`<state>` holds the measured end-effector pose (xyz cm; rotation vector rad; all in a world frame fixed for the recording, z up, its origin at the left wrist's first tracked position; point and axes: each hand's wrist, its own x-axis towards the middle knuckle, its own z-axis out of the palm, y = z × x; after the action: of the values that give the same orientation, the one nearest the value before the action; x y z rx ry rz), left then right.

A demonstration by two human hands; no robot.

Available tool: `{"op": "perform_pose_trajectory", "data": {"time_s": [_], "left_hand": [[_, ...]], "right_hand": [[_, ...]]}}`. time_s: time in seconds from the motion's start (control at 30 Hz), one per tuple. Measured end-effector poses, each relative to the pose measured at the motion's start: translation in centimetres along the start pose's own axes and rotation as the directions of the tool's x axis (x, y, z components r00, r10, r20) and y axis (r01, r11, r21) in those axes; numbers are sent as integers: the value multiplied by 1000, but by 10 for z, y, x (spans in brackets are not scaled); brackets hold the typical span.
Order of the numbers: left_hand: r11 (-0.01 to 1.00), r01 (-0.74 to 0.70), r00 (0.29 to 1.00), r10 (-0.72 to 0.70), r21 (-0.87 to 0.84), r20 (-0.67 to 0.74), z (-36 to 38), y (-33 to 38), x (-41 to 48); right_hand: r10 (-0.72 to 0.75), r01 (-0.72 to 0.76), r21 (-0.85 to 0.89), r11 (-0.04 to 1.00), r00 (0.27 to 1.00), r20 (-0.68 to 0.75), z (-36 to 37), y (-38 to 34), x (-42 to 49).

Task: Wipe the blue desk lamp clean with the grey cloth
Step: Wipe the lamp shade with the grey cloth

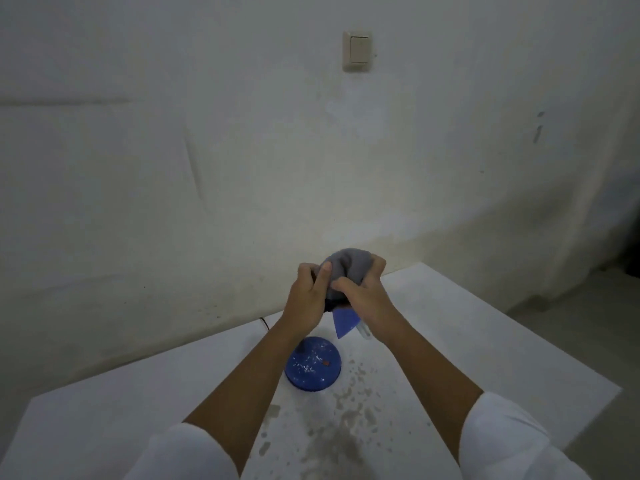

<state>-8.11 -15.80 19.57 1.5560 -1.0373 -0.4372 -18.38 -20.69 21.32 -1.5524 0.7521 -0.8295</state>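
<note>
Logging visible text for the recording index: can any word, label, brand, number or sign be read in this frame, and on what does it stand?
No text can be read in this frame.
The wall switch is blank.
The blue lamp base shows only white specks and a small reddish square, with no lettering.
The grey cloth, gripped by the left hand and the right hand, shows no label.

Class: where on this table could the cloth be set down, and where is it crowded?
Bare table left of the lamp base and right of the right hand. Crowded at centre: base, forearms, wet spots.
</note>
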Motion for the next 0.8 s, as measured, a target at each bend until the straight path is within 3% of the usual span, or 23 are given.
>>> {"op": "perform_pose_trajectory", "data": {"time_s": [0.23, 0.33, 0.47, 0.57, 0.7, 0.8], "left_hand": [[997, 54, 999, -53, 53, -11, 8, -6, 39], [984, 76, 996, -68, 162, -53, 7, -17, 47], [932, 126, 992, -118, 340, -43, 9, -37, 53], [926, 180, 984, -166, 332, -71, 15, -50, 57], [953, 201, 978, -182, 225, -105, 28, -56, 62], [955, 235, 968, -213, 182, -137, 37, -52, 64]], "right_hand": [[-146, 109, -167, 980, 962, -230, -54, -9, 53], [-209, 143, -257, 956, 946, -250, -73, -10, 76], [-276, 159, -474, 866, 943, -187, -86, 7, 113], [-255, 169, -599, 783, 965, -62, -85, 28, 139], [-218, 292, -581, 760, 956, 195, -71, 40, 152], [-273, 387, -470, 793, 916, 293, -55, 37, 155]]}}
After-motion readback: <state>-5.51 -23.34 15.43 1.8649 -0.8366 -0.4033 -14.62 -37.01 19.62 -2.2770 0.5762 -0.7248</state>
